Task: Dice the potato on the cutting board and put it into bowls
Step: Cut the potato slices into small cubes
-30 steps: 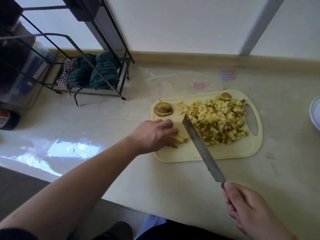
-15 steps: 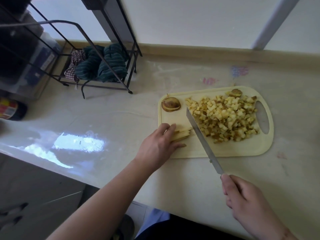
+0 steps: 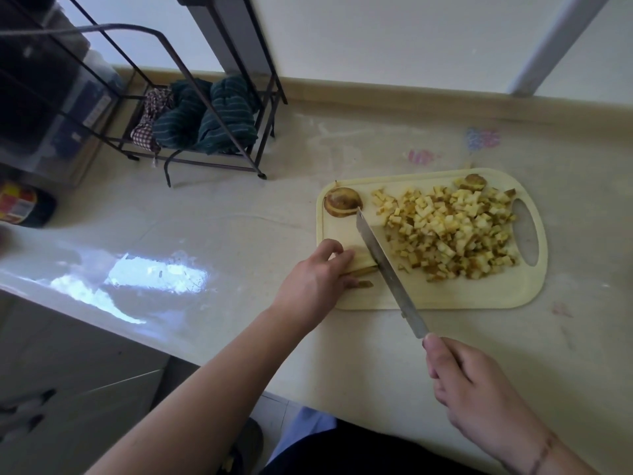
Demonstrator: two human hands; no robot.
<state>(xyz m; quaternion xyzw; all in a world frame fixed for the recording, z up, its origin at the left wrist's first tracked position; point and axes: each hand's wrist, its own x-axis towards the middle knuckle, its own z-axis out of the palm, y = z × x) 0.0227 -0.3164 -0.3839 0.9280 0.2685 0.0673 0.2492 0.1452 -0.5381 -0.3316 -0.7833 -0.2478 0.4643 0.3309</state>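
Pale beige stone countertop [image 3: 239, 234] along a white wall, seen from the head camera. On it, right of centre, a pale yellow plastic cutting board [image 3: 445, 296] with a handle slot at its right end. Heaped over the board's right half, a pile of diced potato cubes [image 3: 452, 234]; at the far-left corner, a brown-skinned potato end piece [image 3: 342, 202], and another at the far edge near the handle. At the board's left edge, a short stack of pale potato strips [image 3: 361, 260], long axis running left to right, cut ends facing the blade. Left hand [image 3: 317, 275] with fingers curled down onto the strips, pinning them from the left. Right hand [image 3: 476, 389] wrapped tight round the handle of a long steel kitchen knife [image 3: 383, 262], off the board's near edge; blade running diagonally from near-right to far-left, tip by the end piece, edge against the right ends of the strips. Far left, a black wire rack [image 3: 191, 108] holding dark green striped cloths [image 3: 205, 121]; beside it a dark bottle with a red and yellow label [image 3: 20, 205].
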